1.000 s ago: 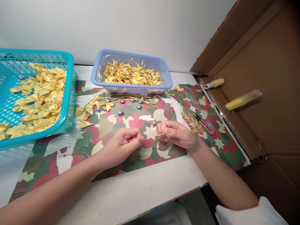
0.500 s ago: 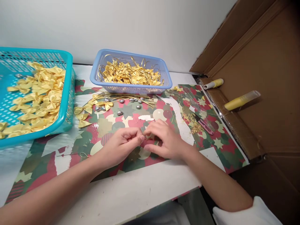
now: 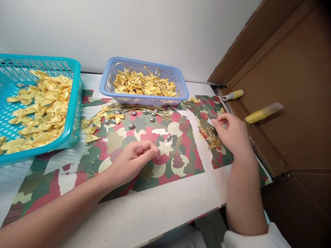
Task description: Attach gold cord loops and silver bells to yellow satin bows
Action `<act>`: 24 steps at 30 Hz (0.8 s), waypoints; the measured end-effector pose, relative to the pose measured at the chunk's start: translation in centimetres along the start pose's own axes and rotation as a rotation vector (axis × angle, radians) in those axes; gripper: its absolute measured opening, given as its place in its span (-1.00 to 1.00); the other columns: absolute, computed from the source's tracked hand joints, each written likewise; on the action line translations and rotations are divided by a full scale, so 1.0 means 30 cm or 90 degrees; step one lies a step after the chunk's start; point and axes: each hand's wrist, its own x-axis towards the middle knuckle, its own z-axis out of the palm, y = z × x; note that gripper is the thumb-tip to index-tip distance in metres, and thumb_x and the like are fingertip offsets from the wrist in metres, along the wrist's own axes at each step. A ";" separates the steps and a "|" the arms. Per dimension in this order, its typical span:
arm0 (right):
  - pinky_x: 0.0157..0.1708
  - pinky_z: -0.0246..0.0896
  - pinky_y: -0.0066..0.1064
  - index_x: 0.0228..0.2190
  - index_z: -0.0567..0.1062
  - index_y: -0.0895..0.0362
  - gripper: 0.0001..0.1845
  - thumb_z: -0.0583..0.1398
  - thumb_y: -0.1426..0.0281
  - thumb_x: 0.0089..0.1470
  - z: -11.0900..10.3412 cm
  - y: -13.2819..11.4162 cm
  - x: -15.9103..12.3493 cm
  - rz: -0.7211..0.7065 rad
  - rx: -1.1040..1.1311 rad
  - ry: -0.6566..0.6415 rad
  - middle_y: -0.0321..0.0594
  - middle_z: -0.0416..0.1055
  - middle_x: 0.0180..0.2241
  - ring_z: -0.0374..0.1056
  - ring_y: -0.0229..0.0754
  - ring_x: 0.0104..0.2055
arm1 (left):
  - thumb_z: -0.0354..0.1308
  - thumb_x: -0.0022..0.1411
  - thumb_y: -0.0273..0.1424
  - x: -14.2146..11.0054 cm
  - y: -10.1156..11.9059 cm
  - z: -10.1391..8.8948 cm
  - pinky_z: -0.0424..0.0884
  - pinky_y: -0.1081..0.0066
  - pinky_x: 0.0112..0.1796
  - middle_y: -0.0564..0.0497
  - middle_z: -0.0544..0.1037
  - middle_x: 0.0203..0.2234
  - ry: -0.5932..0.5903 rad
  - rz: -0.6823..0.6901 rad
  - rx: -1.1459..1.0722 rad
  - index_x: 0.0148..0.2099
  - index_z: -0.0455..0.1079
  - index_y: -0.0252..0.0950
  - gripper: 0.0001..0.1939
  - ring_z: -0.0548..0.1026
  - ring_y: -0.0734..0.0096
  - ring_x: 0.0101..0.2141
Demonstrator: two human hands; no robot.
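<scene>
My left hand (image 3: pixel 139 155) rests over the patterned paper with thumb and forefinger pinched together. What it pinches, if anything, is too small to make out. A silver bell (image 3: pixel 169 137) lies just beyond its fingertips. My right hand (image 3: pixel 231 132) is at the right side, over the spot where a pink-handled cutter lay, beside a pile of gold thread scraps (image 3: pixel 215 140). Its fingers are curled, and the hand covers most of the cutter. Yellow ribbon bows (image 3: pixel 91 134), more silver bells (image 3: pixel 131 126) and gold cords (image 3: pixel 144 108) lie farther back.
A turquoise basket (image 3: pixel 74 103) of yellow bows stands at the left. Behind the cords is a blue basket (image 3: pixel 144 100) with bows and gold cords. A looped needle-like wire (image 3: pixel 90 172) lies near my left forearm. Yellow tubes (image 3: pixel 263 113) jut from the cardboard at right.
My right hand has left my left hand and moved right to the cutter and thread scraps. A silver bell now shows where it was. My left hand has stayed almost still.
</scene>
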 end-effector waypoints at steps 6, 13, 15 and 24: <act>-0.38 0.20 -0.30 -0.40 0.53 0.13 -0.63 0.39 0.19 -0.27 -0.058 0.124 -0.001 0.235 -0.101 -0.166 -0.11 0.52 -0.32 0.41 -0.03 -0.31 | 0.03 0.24 -0.13 0.006 0.003 0.001 0.24 0.52 -0.48 0.06 0.41 -0.54 0.024 0.008 0.029 -0.46 0.39 -0.29 -0.63 0.31 0.46 -0.49; -0.59 0.09 -0.37 -0.50 0.49 0.10 -0.80 0.35 0.29 -0.22 -0.052 0.133 0.002 0.314 -0.035 -0.277 -0.25 0.49 -0.53 0.26 -0.23 -0.62 | 0.05 0.21 -0.18 0.012 0.022 0.006 0.14 0.53 -0.57 0.13 0.30 -0.64 0.039 0.022 0.029 -0.52 0.32 -0.28 -0.66 0.18 0.54 -0.60; -0.61 0.05 -0.38 -0.56 0.45 0.09 -0.79 0.36 0.28 -0.23 -0.059 0.135 -0.001 0.318 -0.033 -0.279 -0.31 0.42 -0.62 0.22 -0.25 -0.65 | 0.04 0.21 -0.18 0.011 0.023 0.006 0.11 0.53 -0.58 0.14 0.26 -0.65 0.040 0.018 0.032 -0.51 0.33 -0.28 -0.66 0.14 0.54 -0.61; -0.51 0.13 -0.39 -0.47 0.23 0.04 -0.66 0.19 0.07 0.04 -0.057 0.062 -0.012 0.217 0.360 0.014 -0.32 0.35 -0.53 0.26 -0.25 -0.54 | 0.03 0.25 -0.15 0.016 0.009 0.006 0.10 0.53 -0.56 0.12 0.31 -0.59 0.027 0.027 0.002 -0.46 0.34 -0.28 -0.65 0.16 0.54 -0.58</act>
